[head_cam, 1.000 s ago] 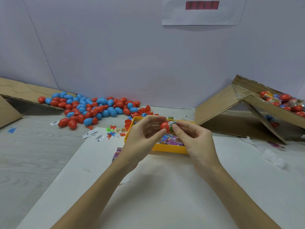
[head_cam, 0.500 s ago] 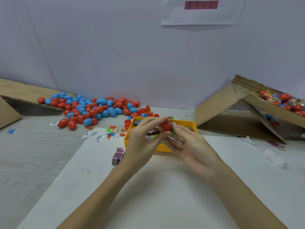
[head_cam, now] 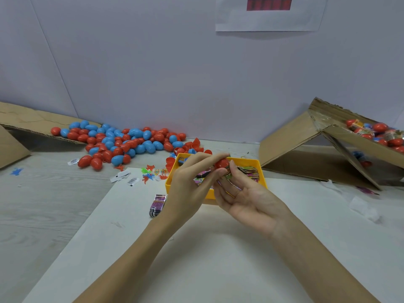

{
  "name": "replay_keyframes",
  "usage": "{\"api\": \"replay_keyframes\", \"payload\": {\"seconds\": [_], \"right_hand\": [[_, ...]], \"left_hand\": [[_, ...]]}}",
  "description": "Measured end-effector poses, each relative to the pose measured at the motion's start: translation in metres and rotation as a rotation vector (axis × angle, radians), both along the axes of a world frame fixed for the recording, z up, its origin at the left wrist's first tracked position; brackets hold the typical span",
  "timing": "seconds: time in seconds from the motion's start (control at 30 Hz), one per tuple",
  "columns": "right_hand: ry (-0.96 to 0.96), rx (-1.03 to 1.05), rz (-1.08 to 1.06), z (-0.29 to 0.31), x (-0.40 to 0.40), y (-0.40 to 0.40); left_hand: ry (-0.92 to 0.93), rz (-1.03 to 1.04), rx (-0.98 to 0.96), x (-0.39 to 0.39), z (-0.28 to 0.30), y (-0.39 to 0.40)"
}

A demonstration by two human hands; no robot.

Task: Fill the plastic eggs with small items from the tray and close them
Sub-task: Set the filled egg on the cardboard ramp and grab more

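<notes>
Over yellow tray [head_cam: 263,171], red egg [head_cam: 221,164] in left hand [head_cam: 190,189] grip, right hand [head_cam: 244,195] touching

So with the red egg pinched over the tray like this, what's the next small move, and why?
Probably press the egg fully closed. The left hand pinches it over the yellow tray; the right hand lies palm-up against it, and a wrapper shows at its lower edge.

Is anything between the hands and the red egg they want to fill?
No. The left hand already pinches the red egg with its fingertips, and the right hand lies palm-up right beside it, over the yellow tray. A colourful wrapper sits against the egg.
</notes>
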State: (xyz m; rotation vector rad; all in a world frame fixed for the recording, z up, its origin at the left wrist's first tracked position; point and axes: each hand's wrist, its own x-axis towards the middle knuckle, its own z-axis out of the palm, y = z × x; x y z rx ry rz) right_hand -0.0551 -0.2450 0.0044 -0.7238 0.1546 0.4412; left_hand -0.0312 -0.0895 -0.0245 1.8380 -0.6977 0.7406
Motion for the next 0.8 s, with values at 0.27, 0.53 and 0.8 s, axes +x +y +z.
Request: {"api": "replay_keyframes", "payload": {"seconds": [0.27, 0.53, 0.8], "right_hand": [[0.050, -0.007, 0.024, -0.0011, -0.0005, -0.0007], [-0.124, -0.066, 0.047, -0.0021, -0.0002, -0.0050], [-0.173, -0.019, 0.027, -0.0001, -0.0019, 0.0010]], "left_hand": [[-0.027, 0.002, -0.030, -0.0008, -0.0017, -0.0039], [0.110, 0.046, -0.133, -0.0005, -0.0027, -0.0022], [0.482, -0.107, -0.451, -0.0044, 0.0058, -0.0046]]}}
